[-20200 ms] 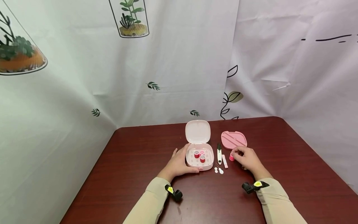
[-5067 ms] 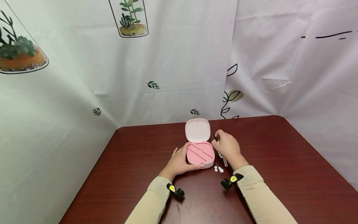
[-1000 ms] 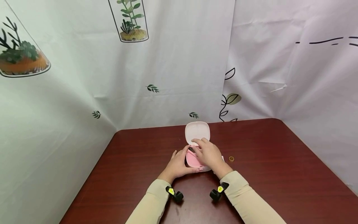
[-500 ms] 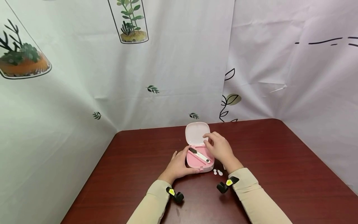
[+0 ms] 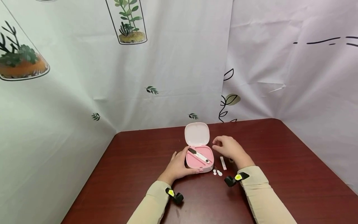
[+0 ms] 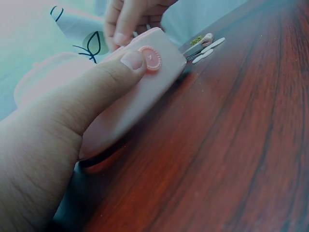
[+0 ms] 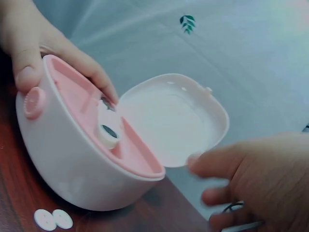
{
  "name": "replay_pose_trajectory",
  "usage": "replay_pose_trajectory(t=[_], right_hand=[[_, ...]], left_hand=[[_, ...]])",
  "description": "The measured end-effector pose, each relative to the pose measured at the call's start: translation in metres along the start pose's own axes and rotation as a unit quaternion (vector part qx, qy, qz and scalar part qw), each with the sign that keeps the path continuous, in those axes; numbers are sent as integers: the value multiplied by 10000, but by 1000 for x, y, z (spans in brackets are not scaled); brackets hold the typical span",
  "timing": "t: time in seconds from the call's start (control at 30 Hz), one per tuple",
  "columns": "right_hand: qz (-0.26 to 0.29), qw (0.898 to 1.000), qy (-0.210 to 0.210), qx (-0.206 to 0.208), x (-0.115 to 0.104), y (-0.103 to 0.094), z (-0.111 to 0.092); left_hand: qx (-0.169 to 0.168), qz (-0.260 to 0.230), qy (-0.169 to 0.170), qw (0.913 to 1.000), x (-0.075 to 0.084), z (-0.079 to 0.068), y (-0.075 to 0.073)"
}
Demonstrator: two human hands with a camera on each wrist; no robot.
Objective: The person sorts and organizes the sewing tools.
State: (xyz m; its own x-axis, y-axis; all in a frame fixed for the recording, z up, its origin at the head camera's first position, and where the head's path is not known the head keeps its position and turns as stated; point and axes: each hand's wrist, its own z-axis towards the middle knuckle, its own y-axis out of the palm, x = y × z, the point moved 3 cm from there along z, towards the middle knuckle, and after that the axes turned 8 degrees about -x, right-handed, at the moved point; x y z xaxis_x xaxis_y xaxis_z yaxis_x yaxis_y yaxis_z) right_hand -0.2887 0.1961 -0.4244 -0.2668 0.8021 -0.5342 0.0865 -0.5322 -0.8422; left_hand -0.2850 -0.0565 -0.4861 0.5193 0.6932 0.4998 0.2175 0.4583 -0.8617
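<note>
The pale pink sewing box [image 5: 199, 169] stands on the table with its lid [image 5: 197, 133] raised. A pink tray [image 5: 193, 158] fills its top. White thread snips [image 5: 199, 156] with dark blades lie diagonally on the tray. My left hand [image 5: 176, 165] grips the box's left side, its thumb on the front near the round pink catch [image 6: 152, 59]. To the right of the box, my right hand [image 5: 229, 147] hovers with loosely bent fingers and holds nothing. In the right wrist view, its fingers [image 7: 217, 164] are apart from the lid.
Right of the box lie a small white-and-pink strip [image 5: 223, 163] and a brass-coloured ring [image 5: 231, 160], partly hidden by the right hand. White buttons [image 5: 219, 173] and something thin and dark lie by the box's front right corner. A patterned cloth [image 5: 179, 62] hangs behind the table [image 5: 139, 155].
Earlier, spools stood in the box; then the tray covered them. The snips went from the table onto the tray. My right hand has since let go and moved right; my left stays put.
</note>
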Motion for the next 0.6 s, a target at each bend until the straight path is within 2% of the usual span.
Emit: replay_pose_trajectory(t=[0.2, 0.37, 0.6], right_hand=[[-117, 9961, 536, -685, 5, 1, -3], [-10, 9874, 971, -1249, 3, 3, -9], [-60, 9800, 1212, -1578, -2, 12, -14]], left_hand=[[59, -91, 6, 9999, -1, 0, 0], [41, -43, 11, 10000, -3, 2, 2], [47, 13, -4, 10000, -4, 1, 4]])
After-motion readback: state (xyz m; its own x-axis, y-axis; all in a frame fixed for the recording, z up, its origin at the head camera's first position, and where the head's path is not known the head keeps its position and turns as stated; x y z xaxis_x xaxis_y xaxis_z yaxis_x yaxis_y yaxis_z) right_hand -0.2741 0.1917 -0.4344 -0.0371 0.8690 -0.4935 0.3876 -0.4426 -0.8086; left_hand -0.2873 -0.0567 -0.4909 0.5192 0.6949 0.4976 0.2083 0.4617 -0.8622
